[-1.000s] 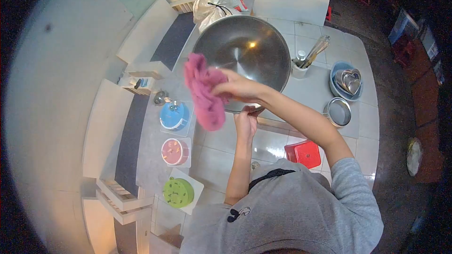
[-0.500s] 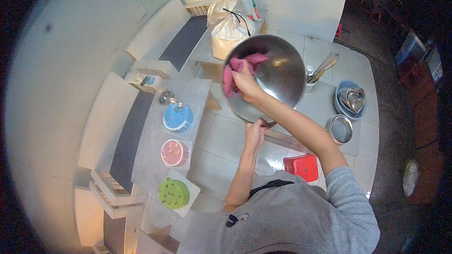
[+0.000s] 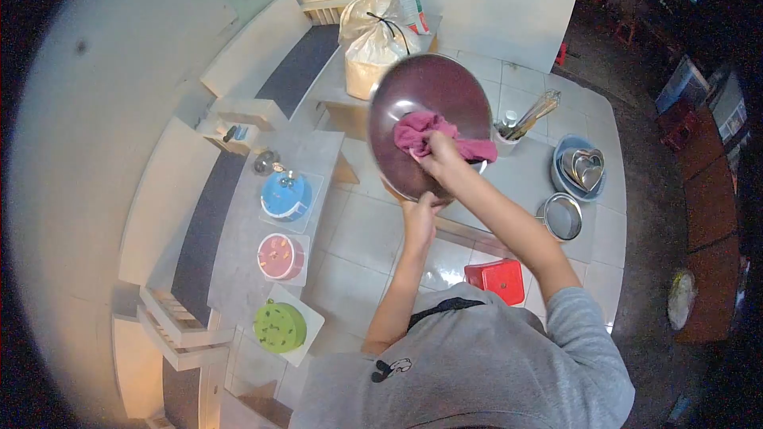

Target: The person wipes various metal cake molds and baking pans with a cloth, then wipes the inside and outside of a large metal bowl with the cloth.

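Observation:
My left hand is closed on the near edge of a large metal mixing bowl and holds it up, tilted. The bowl's dark maroon side, with a bright reflection on it, faces me. My right hand is closed around a bunched pink cloth, which lies against that maroon surface. One end of the cloth hangs out to the right, over the bowl's edge. The left hand's fingers are partly hidden by the bowl.
Blue, pink and green cakes stand on the left table. A tied plastic bag is behind the bowl. Right are a utensil cup, a blue basin of heart-shaped tins, a sieve and a red stool.
The bowl has turned from its shiny steel inside to its maroon side. My right hand and the cloth have shifted from the inside to that surface. My left hand still holds the edge.

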A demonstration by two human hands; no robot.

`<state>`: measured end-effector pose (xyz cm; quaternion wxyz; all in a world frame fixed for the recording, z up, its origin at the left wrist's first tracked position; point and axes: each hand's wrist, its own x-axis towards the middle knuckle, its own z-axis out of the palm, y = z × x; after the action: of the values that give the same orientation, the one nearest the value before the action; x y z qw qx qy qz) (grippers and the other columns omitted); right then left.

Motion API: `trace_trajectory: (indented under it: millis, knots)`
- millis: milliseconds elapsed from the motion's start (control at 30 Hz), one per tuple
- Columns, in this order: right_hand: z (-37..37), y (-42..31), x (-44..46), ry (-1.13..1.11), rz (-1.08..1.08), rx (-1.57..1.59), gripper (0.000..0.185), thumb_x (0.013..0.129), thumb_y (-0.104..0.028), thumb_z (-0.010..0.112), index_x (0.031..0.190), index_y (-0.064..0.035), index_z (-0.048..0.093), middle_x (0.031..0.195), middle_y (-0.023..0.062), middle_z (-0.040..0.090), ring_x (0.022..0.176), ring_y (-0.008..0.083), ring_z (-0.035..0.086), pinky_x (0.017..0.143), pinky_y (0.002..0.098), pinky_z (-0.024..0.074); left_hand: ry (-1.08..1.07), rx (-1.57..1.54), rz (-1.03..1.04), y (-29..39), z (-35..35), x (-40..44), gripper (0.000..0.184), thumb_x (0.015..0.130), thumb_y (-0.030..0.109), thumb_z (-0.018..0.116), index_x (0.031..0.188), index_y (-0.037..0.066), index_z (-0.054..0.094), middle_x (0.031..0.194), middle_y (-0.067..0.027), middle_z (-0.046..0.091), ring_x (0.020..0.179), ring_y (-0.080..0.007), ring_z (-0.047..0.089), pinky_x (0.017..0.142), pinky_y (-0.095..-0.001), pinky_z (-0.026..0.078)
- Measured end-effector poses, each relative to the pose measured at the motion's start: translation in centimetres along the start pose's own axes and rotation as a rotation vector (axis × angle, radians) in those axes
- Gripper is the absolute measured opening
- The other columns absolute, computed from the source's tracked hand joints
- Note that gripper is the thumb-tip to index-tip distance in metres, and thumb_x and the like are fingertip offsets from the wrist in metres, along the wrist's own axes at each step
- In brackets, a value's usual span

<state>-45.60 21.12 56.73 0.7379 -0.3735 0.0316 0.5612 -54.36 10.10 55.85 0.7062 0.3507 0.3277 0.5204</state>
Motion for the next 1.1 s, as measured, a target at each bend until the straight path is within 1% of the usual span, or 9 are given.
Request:
trace_trajectory:
  millis: [200,267,433,533,667,767,867,967,1100]
  knots:
    - [3.4,-6.5,1.4,-0.348,0.110,-0.008,0.020,0.079,-0.009,0.044,0.098,-0.0028,0.050,0.096,0.0125,0.055,0.087,0.0246,0.054,0.077,0.0370,0.0453,0.036,0.885,0.578,-0.2,0.0,-0.2,0.083,0.069,-0.012,0.031,0.133,0.017,-0.014,0.135,-0.0176,0.012,0.113,-0.0311,0.041,0.081,-0.0345,0.047]
    - [4.5,-8.7,1.0,-0.510,0.236,-0.110,0.024,0.080,-0.016,0.044,0.100,-0.0029,0.048,0.104,0.0139,0.053,0.090,0.0242,0.054,0.078,0.0353,0.0458,-0.008,0.102,0.106,0.4,-0.7,0.3,0.082,0.069,-0.012,0.033,0.133,0.016,-0.009,0.133,-0.0194,0.017,0.108,-0.0356,0.044,0.076,-0.0423,0.050]
    - [3.9,-14.8,-6.0,-0.830,0.019,-0.160,0.041,0.086,-0.031,0.036,0.113,-0.0010,0.044,0.108,0.0137,0.051,0.092,0.0247,0.054,0.083,0.0394,0.0446,-0.085,-0.058,-0.283,3.0,-3.6,1.7,0.046,0.070,-0.010,0.038,0.113,-0.015,0.026,0.114,-0.0275,0.038,0.101,-0.0405,0.048,0.077,-0.0493,0.049]
    - [2.7,-17.0,-8.7,-0.710,-0.185,-0.481,0.048,0.081,-0.031,0.046,0.118,-0.0008,0.041,0.113,0.0134,0.049,0.097,0.0222,0.053,0.083,0.0328,0.0434,-0.135,-0.169,-0.396,5.5,-3.6,1.9,0.046,0.070,-0.009,0.038,0.112,-0.018,0.025,0.114,-0.0273,0.039,0.101,-0.0410,0.047,0.079,-0.0499,0.048]
    - [2.7,-14.9,-9.2,-1.384,-0.439,-1.415,0.051,0.066,-0.013,0.055,0.114,-0.0035,0.043,0.103,0.0074,0.054,0.096,0.0139,0.050,0.085,0.0267,0.0388,-0.145,0.182,-0.276,7.4,-4.4,2.6,0.065,0.066,-0.008,0.042,0.127,0.001,0.020,0.117,-0.0215,0.036,0.102,-0.0415,0.045,0.075,-0.0523,0.049]
    - [2.9,-11.7,-10.1,-1.203,-0.466,-1.483,0.053,0.061,-0.009,0.056,0.111,-0.0012,0.042,0.101,0.0092,0.053,0.095,0.0210,0.051,0.085,0.0310,0.0395,-0.210,0.445,-0.095,7.8,-5.8,4.2,0.068,0.067,-0.003,0.044,0.130,0.002,0.019,0.126,-0.0178,0.032,0.116,-0.0327,0.034,0.093,-0.0420,0.035]
    - [2.1,-10.7,-5.1,-0.793,-0.974,-2.372,0.053,0.066,-0.010,0.056,0.117,-0.0069,0.040,0.113,0.0198,0.045,0.099,0.0319,0.048,0.085,0.0377,0.0399,-0.198,0.597,0.154,9.4,-7.3,4.3,0.053,0.086,0.030,0.044,0.126,-0.001,0.030,0.125,-0.0179,0.038,0.117,-0.0250,0.035,0.098,-0.0320,0.024]
    - [-0.6,-7.0,-6.8,-0.793,-1.386,-2.008,0.059,0.067,-0.013,0.057,0.123,-0.0104,0.038,0.119,0.0226,0.039,0.104,0.0344,0.043,0.088,0.0402,0.0373,0.110,0.921,0.175,11.1,-7.3,3.0,0.054,0.087,0.045,0.037,0.114,0.000,0.047,0.110,-0.0195,0.052,0.105,-0.0268,0.048,0.091,-0.0332,0.034]
    - [-1.5,-1.4,-10.3,-1.044,-1.052,-1.674,0.066,0.067,-0.019,0.063,0.123,-0.0042,0.031,0.125,0.0273,0.024,0.114,0.0431,0.029,0.096,0.0448,0.0285,0.153,0.935,0.303,12.0,-5.8,1.6,0.035,0.085,0.033,0.046,0.105,0.005,0.056,0.096,-0.0181,0.059,0.090,-0.0273,0.058,0.080,-0.0334,0.042]
